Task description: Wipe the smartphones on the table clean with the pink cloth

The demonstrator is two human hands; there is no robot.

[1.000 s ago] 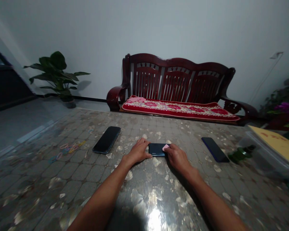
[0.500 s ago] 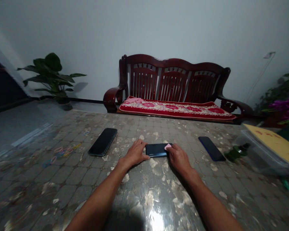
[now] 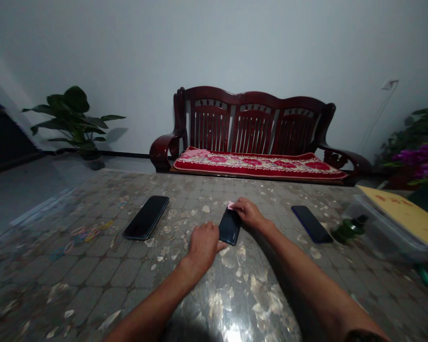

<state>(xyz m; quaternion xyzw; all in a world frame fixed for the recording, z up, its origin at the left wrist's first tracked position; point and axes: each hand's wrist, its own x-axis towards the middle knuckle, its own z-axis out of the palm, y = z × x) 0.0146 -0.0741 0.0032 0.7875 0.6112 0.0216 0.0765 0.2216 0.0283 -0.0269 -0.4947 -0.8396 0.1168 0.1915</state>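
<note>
A dark smartphone [image 3: 230, 228] lies back side up on the table in the middle, turned at a slant with its far end tipped slightly right. My left hand [image 3: 204, 242] is closed on its near left edge, the thumb by the bottom corner. At the phone's far end my right hand [image 3: 248, 212] pinches a small pink cloth [image 3: 230, 205] against the surface. The fingers cover most of the cloth, so its full size is hidden.
Another black phone [image 3: 147, 217] lies to the left, near several coloured rubber bands [image 3: 89, 233]. On the right are a dark blue-edged phone [image 3: 311, 223], a green bottle [image 3: 349, 229] and a clear plastic box [image 3: 374, 232] under a yellow board [image 3: 406, 213]. A wooden bench [image 3: 253, 128] stands behind.
The phone between my hands has turned from lying crosswise to pointing mostly away from me. My right hand has moved with the cloth to the far end; my left has come nearer.
</note>
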